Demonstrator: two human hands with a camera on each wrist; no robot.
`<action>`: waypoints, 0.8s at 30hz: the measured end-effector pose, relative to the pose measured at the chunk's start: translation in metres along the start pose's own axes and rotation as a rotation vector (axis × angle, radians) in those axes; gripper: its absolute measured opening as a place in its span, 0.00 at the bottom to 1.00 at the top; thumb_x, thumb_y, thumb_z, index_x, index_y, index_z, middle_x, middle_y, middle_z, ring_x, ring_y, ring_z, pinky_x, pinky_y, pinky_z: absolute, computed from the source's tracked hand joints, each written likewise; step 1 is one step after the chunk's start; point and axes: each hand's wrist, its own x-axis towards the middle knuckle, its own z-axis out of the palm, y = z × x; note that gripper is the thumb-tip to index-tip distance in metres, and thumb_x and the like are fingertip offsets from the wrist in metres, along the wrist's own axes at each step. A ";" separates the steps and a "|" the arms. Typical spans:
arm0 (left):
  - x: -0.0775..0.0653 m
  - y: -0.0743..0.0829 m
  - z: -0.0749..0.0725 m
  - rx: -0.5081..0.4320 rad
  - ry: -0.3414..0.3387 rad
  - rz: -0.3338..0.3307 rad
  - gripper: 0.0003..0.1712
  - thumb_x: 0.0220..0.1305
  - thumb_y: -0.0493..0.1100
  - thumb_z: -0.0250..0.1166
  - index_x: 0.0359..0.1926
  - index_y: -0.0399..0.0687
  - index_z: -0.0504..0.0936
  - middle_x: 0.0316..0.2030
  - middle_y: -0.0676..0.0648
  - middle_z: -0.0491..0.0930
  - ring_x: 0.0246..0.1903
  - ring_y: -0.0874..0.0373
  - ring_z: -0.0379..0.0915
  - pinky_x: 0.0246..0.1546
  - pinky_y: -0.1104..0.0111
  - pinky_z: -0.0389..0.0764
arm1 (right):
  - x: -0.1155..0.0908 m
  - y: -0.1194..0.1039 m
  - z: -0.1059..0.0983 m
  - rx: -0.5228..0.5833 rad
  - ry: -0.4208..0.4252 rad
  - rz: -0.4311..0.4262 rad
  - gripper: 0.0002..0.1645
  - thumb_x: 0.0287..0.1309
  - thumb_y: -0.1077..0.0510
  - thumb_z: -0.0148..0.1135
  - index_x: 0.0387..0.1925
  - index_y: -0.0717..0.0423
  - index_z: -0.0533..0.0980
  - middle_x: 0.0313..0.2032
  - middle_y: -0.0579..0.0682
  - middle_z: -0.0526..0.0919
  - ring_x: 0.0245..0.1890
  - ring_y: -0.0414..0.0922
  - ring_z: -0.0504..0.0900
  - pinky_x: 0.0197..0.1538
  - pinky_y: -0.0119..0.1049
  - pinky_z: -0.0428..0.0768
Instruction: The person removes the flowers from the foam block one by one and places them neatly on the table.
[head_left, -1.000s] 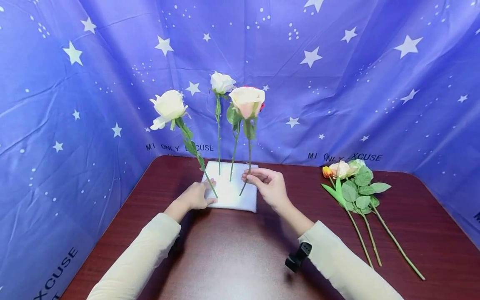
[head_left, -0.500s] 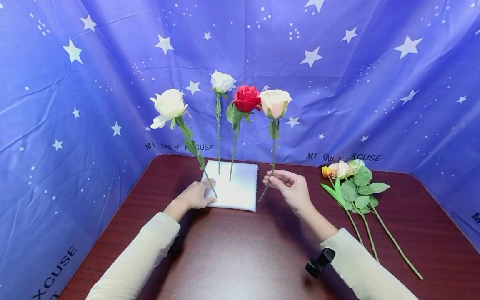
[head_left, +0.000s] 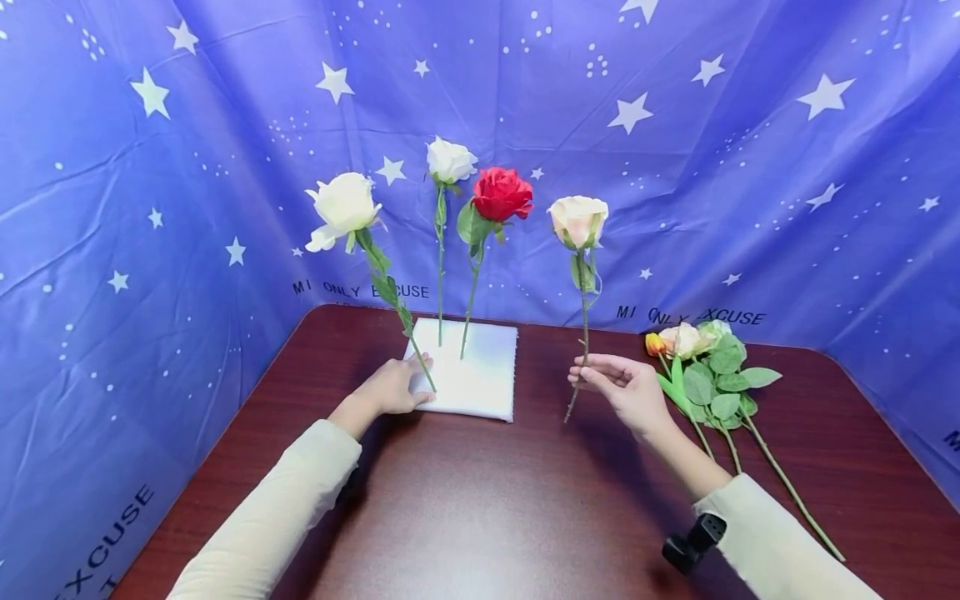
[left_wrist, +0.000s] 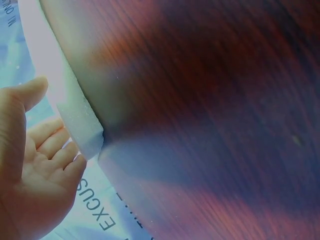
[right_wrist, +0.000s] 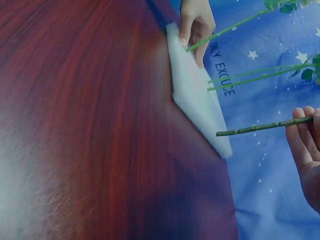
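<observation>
My right hand (head_left: 633,396) pinches the stem of a pale pink rose (head_left: 580,223), held upright right of a white foam block (head_left: 480,392). Its bare lower stem (right_wrist: 250,128) points toward the block in the right wrist view, apart from the table. At the block's left edge my left hand (head_left: 386,387) holds on with thumb and fingers, as the left wrist view shows on the foam (left_wrist: 75,110). Stuck in the block are a leaning cream rose (head_left: 345,204), a white rose (head_left: 450,160) and a red rose (head_left: 502,194).
At the right of the dark red table (head_left: 450,517) lie several flowers with long stems, among them an orange tulip (head_left: 655,344), a peach bloom (head_left: 684,340) and green leaves (head_left: 726,354). A blue curtain with stars (head_left: 555,100) hangs behind the table.
My right hand has carried the pink rose to the right and toward me, from over the foam block to beside it. The red rose now shows fully. My left hand keeps its place.
</observation>
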 end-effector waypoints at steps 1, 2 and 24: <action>0.000 0.000 0.000 0.000 -0.002 0.000 0.37 0.58 0.52 0.67 0.64 0.38 0.71 0.63 0.38 0.73 0.55 0.39 0.76 0.60 0.53 0.75 | -0.002 0.001 -0.003 -0.006 0.001 0.006 0.19 0.60 0.69 0.59 0.47 0.84 0.72 0.33 0.39 0.89 0.34 0.37 0.88 0.41 0.34 0.85; 0.000 0.000 -0.001 -0.004 -0.005 -0.002 0.37 0.58 0.52 0.67 0.65 0.38 0.71 0.63 0.38 0.73 0.56 0.39 0.75 0.60 0.53 0.74 | -0.004 0.002 -0.005 -0.013 0.001 0.012 0.18 0.60 0.69 0.59 0.47 0.84 0.73 0.33 0.39 0.89 0.34 0.36 0.88 0.41 0.34 0.85; 0.000 0.000 -0.001 -0.002 -0.013 0.000 0.38 0.58 0.53 0.66 0.65 0.37 0.70 0.64 0.38 0.72 0.58 0.39 0.74 0.62 0.53 0.73 | -0.039 0.011 -0.061 0.058 -0.019 0.130 0.14 0.62 0.70 0.56 0.43 0.54 0.82 0.37 0.40 0.89 0.37 0.36 0.88 0.42 0.29 0.84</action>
